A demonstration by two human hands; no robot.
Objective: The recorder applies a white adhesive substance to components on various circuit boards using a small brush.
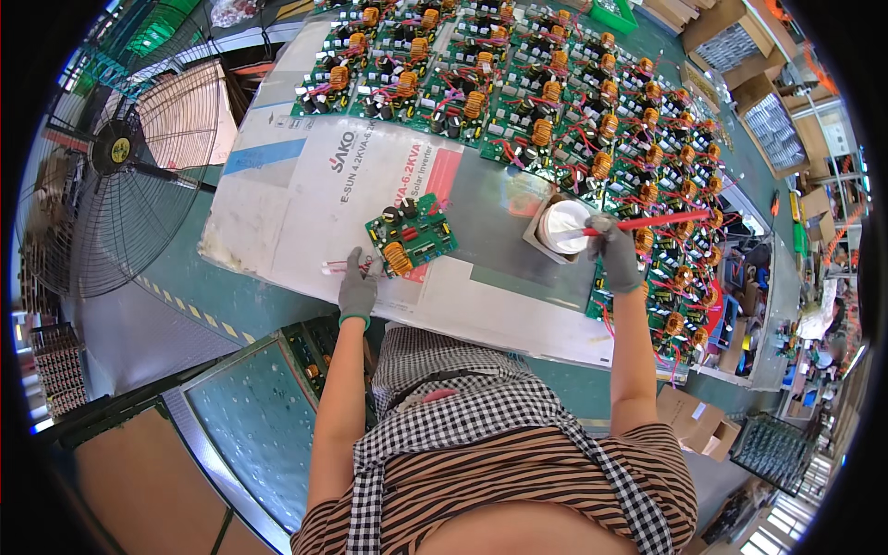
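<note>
A green circuit board (416, 239) with a copper-wound toroidal coil, black capacitors and red parts lies on the printed cardboard. My gloved left hand (359, 288) rests by the coil's corner of this board, finger and thumb apart; whether it touches the board's edge is unclear. Thin wires with a white connector (331, 268) stick out just left of that hand. In my gloved right hand (616, 253) is a red-handled brush (652, 222). The brush's head end reaches over a white tub (565, 220) of white paste, which stands in a small cardboard box (534, 236).
Rows of similar circuit boards (541, 132) cover the table's back and right side. A large black fan (114, 146) stands at the left. Boxes of metal parts (770, 132) line the far right bench. A green bin (614, 15) sits at the back.
</note>
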